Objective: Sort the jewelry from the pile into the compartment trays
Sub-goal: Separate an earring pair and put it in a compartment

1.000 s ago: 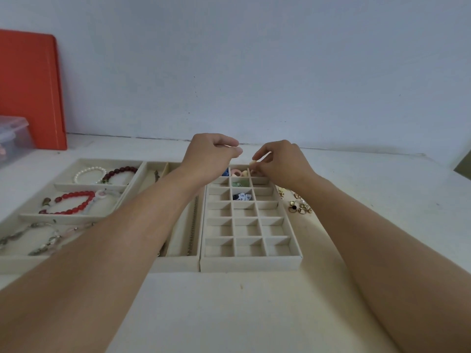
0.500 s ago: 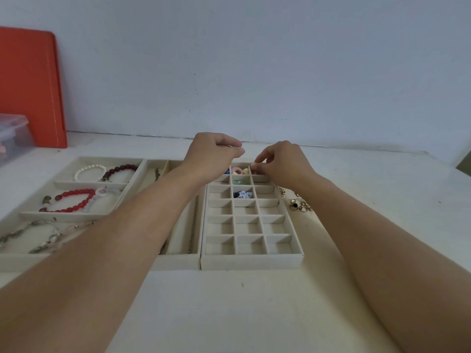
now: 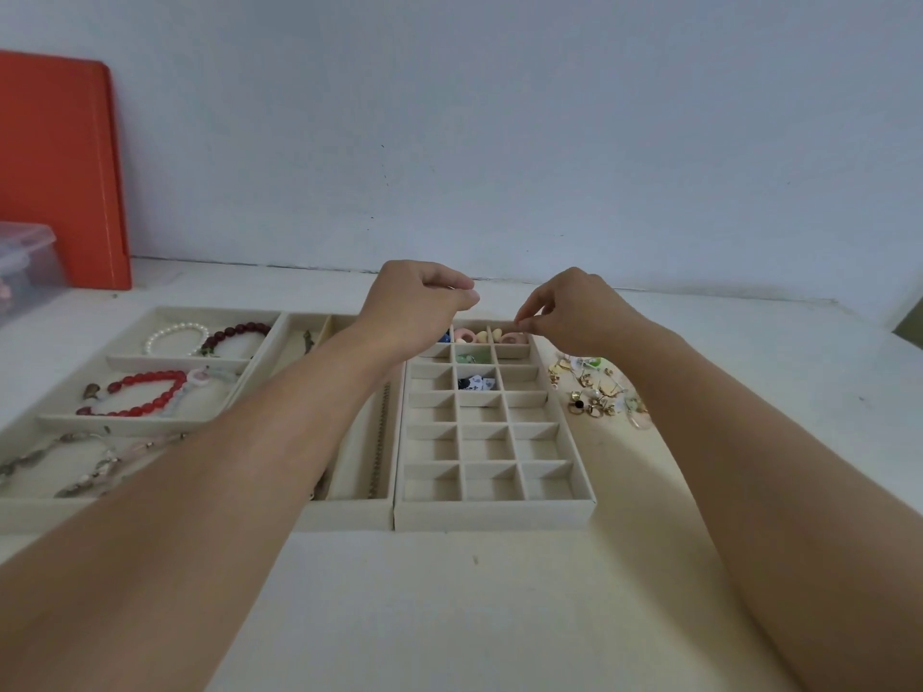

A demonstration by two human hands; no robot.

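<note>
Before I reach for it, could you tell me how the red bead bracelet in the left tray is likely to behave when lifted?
The red bead bracelet lies in a loose curve, so it will probably sag and swing rather than hold shape. Its beads look smooth and glossy, so possibly slippery. The white charm at one end may dangle.

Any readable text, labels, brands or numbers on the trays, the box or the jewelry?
None readable anywhere.
Grid tray: no markings.
Orange board: plain.
Clear plastic box: no label visible.
Black-and-white piece in one cell: pattern too small to tell.
</note>
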